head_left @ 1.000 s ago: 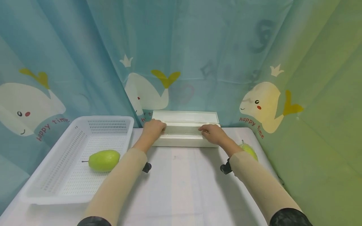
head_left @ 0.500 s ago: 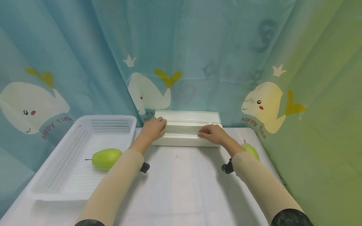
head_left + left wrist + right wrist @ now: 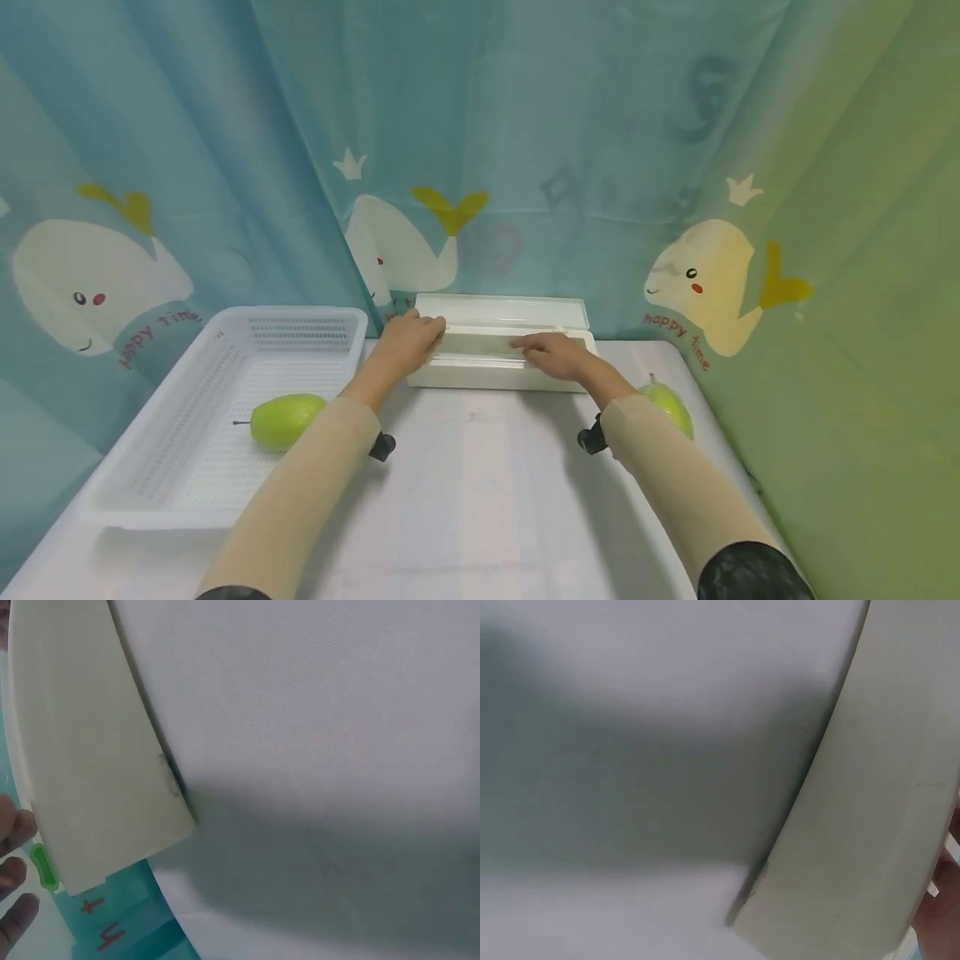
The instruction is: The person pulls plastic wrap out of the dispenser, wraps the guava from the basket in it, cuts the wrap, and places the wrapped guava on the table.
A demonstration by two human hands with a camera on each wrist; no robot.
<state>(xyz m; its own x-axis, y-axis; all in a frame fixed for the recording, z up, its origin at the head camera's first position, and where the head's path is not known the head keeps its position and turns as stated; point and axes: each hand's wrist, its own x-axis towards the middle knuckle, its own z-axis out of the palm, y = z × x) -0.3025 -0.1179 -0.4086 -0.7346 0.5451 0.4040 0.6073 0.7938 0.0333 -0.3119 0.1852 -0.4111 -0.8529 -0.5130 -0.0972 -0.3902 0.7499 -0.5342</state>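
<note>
A long white box [image 3: 495, 377] stands at the back of the table in the head view, its hinged lid [image 3: 510, 311] raised behind it. At the box's left end is my left hand [image 3: 408, 340], its fingers over the top edge. The left wrist view shows those fingertips [image 3: 11, 877] spread apart beside a small green piece [image 3: 45, 866] at the box's end. My right hand [image 3: 555, 354] lies over the right part of the opening, index finger pointing left. Whether any clear film lies under the fingers is not visible. In the right wrist view the box [image 3: 862, 810] hides most of that hand.
On the left, a white plastic basket [image 3: 150, 417] holds a green pear-shaped fruit [image 3: 287, 421]. Another green fruit [image 3: 670, 407] sits partly behind the right forearm. A whale-print curtain [image 3: 510, 125] hangs close behind the box. White cloth [image 3: 472, 492] covers the table.
My right hand has shifted slightly left along the box, and its index finger now stretches out. The left hand stays at the box's left end. The view has turned slightly left.
</note>
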